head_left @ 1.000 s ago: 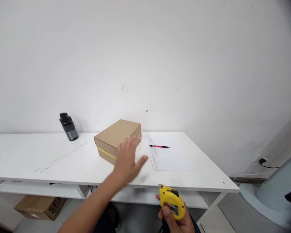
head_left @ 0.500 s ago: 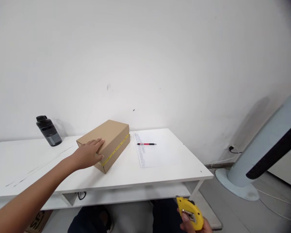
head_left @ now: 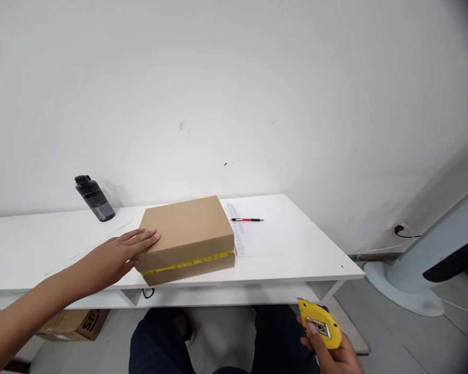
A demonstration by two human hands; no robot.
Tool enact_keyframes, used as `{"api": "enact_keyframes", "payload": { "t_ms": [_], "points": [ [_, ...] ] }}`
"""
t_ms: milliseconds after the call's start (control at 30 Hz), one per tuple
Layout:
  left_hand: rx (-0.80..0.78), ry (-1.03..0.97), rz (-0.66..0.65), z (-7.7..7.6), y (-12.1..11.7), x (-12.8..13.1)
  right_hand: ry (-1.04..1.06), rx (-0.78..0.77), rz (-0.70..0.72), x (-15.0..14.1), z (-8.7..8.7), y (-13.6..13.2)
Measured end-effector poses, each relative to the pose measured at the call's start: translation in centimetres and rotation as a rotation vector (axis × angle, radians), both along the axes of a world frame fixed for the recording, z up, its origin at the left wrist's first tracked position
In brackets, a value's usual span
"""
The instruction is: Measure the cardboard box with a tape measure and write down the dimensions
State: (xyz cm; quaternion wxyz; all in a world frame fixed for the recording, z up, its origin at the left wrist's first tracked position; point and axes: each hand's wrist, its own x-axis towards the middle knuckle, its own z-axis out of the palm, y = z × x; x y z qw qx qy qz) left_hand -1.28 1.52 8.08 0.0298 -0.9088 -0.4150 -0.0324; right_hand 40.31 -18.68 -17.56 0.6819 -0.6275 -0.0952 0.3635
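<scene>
A closed brown cardboard box (head_left: pixel 187 223) with yellow printed tape along its side sits near the front edge of the white table (head_left: pixel 296 254). My left hand (head_left: pixel 128 249) grips its left corner, fingers stretched over the top and thumb down the side. Low on the right, in front of the table, my right hand (head_left: pixel 331 353) is closed around a yellow tape measure (head_left: pixel 320 323). Its blade is drawn in, with just the end hook showing. Right of the box lies a sheet of paper (head_left: pixel 265 239) with writing at its left, and a red and black pen (head_left: pixel 247 219) on it.
A dark water bottle (head_left: pixel 95 198) stands at the back left by the wall. Beneath the table are a shelf (head_left: pixel 218 296) and another cardboard box (head_left: pixel 78 322). A pale tower fan (head_left: pixel 425 265) stands on the floor at right, with cables around it.
The box has turned under my left hand, so its taped long side now faces me more squarely, close to the front edge. My view has shifted; my right hand still holds the tape measure.
</scene>
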Motion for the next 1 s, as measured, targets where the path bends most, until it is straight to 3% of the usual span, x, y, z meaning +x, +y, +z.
{"api": "enact_keyframes", "payload": {
  "t_ms": [100,200,333,433,533,633,867,1000],
  "points": [
    [0.134,0.003,-0.018,-0.6,-0.9,-0.1,-0.019,0.041,0.021,-0.5,1.0,0.5],
    [0.302,-0.084,-0.092,-1.3,-4.1,1.9,-0.04,0.121,0.129,-1.1,2.3,1.3],
    [0.393,-0.243,-0.354,-3.4,-9.7,6.8,-0.02,0.286,0.449,-3.1,5.1,2.4],
    [0.492,-0.302,-0.532,-5.2,-12.2,10.0,-0.029,0.395,0.718,-5.5,8.0,3.2],
    [0.656,-0.426,-0.557,-6.3,-12.9,11.9,0.001,0.446,0.884,-7.5,10.9,3.8],
    [0.721,-0.57,-0.516,-6.9,-13.2,12.5,0.065,0.444,0.962,-8.3,13.0,4.2],
    [0.748,-0.603,-0.447,-7.1,-13.6,12.3,0.129,0.546,1.028,-8.5,14.9,4.1],
    [0.948,-0.491,-0.398,-5.9,-11.6,10.1,0.04,0.496,0.982,-7.8,16.3,4.9]
  ]
}}
